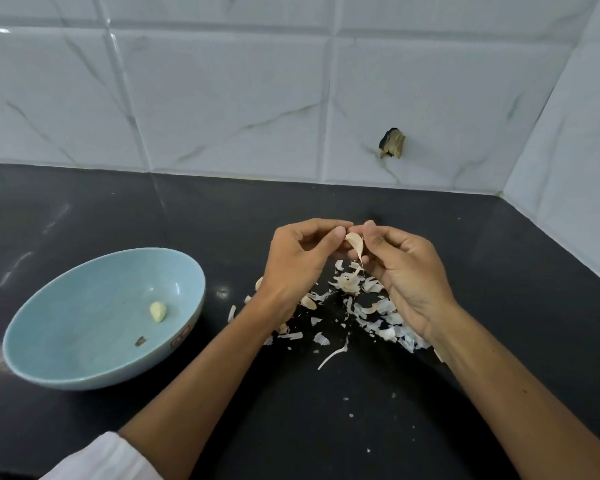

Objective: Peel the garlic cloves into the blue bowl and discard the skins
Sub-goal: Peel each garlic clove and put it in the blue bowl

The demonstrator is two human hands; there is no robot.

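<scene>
Head view: your two hands meet just above the dark surface [326,427], right of centre. Your left hand [298,265] and your right hand [406,271] hold one garlic clove [355,243] between them, lifted off the surface. The fingers [336,233] of your left hand are curled, with thumb and fingertips pinching the clove's upper left end. Your right thumb presses on the clove's right side, and the other fingers of that hand curl beneath it. The clove is pale, and a thin strip of skin hangs from its lower tip.

Below and around your hands lie the garlic skins [371,306], white papery flakes scattered over the surface. Some are hidden under your right palm and left wrist, and a few tiny bits lie nearer to you.

The blue bowl [94,306] stands on the surface to your left, near the leftmost flakes but not touching them. Inside it rests one peeled clove [158,312], and closer to the near rim lies a small dark scrap [140,341]. A white sleeve [108,459] shows at your left elbow. Behind the surface rises a white marbled tile wall [222,98] with a dark chipped hole [392,143] in it.
</scene>
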